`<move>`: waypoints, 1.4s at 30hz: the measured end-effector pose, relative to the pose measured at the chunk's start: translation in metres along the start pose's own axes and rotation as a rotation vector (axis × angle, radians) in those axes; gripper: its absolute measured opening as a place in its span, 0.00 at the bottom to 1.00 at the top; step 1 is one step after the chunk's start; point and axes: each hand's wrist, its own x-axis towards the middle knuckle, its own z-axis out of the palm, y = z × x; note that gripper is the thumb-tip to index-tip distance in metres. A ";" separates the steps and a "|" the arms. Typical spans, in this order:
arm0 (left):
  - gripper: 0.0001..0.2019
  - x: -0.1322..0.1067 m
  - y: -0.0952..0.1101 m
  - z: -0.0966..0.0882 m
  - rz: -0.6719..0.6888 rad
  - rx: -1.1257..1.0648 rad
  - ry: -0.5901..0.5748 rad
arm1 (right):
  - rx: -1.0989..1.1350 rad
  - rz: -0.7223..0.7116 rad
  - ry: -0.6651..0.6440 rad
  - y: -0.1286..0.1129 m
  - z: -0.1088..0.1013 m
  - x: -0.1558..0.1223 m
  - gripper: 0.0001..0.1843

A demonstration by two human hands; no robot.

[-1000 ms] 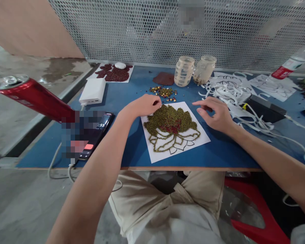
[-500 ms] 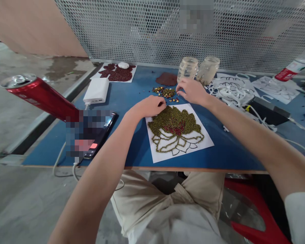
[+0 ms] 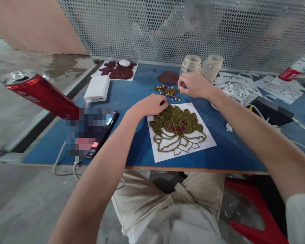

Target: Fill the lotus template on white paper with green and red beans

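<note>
A white sheet (image 3: 159,157) bears a flower drawn in black lines. Green beans (image 3: 173,117) fill its upper petals, with dark red beans (image 3: 179,128) at the centre; the lower petals have beans along some outlines and bare paper inside. My left hand (image 3: 156,104) rests at the sheet's upper left corner, fingers curled together; what they hold, if anything, is hidden. Beyond the sheet, my right hand (image 3: 194,84) is just right of a loose pile of mixed beans and kernels (image 3: 166,90). Its thumb and forefinger are pinched; anything between them is too small to name.
Two glass jars (image 3: 212,67) stand behind my right hand, near a brown flat piece (image 3: 168,77). At left are a red can (image 3: 40,93), a phone (image 3: 105,132), a white power bank (image 3: 98,88) and a red-bean picture (image 3: 120,72). Crumpled white strips (image 3: 239,89) lie right.
My right hand has shifted slightly up, and its thumb and forefinger have drawn together. My left hand stays at the sheet's corner. The view has moved a little.
</note>
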 end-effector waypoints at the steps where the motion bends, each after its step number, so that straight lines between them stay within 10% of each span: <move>1: 0.14 0.000 0.000 0.000 0.000 0.005 0.002 | 0.064 0.001 0.049 -0.006 -0.008 -0.006 0.06; 6: 0.13 -0.001 0.003 -0.002 -0.011 0.017 -0.007 | 0.380 -0.150 0.045 -0.063 -0.045 -0.061 0.03; 11: 0.13 0.000 0.004 0.000 -0.045 -0.001 0.003 | 0.437 -0.328 -0.084 -0.109 -0.039 -0.108 0.06; 26: 0.18 0.002 -0.005 0.001 -0.018 0.003 -0.022 | 0.392 -0.395 -0.195 -0.111 -0.026 -0.121 0.11; 42: 0.17 0.002 -0.005 0.000 -0.021 0.003 -0.018 | 0.612 -0.076 -0.244 -0.121 -0.027 -0.118 0.10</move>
